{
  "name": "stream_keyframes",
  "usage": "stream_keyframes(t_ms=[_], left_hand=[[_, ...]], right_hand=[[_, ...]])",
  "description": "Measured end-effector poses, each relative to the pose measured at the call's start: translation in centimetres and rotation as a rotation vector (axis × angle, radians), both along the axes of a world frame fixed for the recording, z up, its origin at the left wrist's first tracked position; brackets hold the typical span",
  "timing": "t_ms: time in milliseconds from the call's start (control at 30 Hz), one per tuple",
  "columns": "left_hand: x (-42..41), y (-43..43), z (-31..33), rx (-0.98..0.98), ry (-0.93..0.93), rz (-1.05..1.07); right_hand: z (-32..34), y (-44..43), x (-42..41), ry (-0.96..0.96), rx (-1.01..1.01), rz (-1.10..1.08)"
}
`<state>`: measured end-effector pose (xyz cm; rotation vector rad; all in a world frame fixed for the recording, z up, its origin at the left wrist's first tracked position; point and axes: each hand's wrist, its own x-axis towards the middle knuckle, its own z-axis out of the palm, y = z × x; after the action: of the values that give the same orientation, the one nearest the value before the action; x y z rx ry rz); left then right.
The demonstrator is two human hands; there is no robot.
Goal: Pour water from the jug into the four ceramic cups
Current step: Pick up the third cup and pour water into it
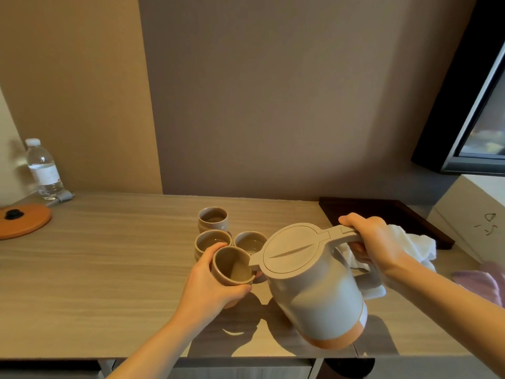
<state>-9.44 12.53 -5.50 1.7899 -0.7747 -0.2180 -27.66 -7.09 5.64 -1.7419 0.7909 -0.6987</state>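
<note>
My right hand (378, 243) grips the handle of a grey jug (314, 283) with an orange base, lifted off the wooden table (109, 283) and tilted left. Its spout touches the rim of a brown ceramic cup (232, 266) that my left hand (210, 288) holds, raised and tipped toward the jug. Three more cups stand on the table behind: one at the back (213, 218), one at the middle left (211, 240), one to its right (250, 242), which holds water. Whether water is flowing from the spout is not visible.
A water bottle (43, 170) stands at the far left, by an orange round lid (24, 220). A dark tray (382, 214), a white cloth (410, 242) and a white box (478, 214) lie at the right. The wall is close behind.
</note>
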Motion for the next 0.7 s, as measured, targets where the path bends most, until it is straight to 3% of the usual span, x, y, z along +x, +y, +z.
stream_keyframes(t_ms=[433,700], left_hand=[[0.7,-0.2,1.5,0.144,-0.263,-0.013],[0.9,0.2,1.5,0.159,-0.287,-0.023]], right_hand=[[0.8,0.8,1.0,0.026,-0.075,0.066],[1.1,0.8,1.9,0.058,-0.136,0.079]])
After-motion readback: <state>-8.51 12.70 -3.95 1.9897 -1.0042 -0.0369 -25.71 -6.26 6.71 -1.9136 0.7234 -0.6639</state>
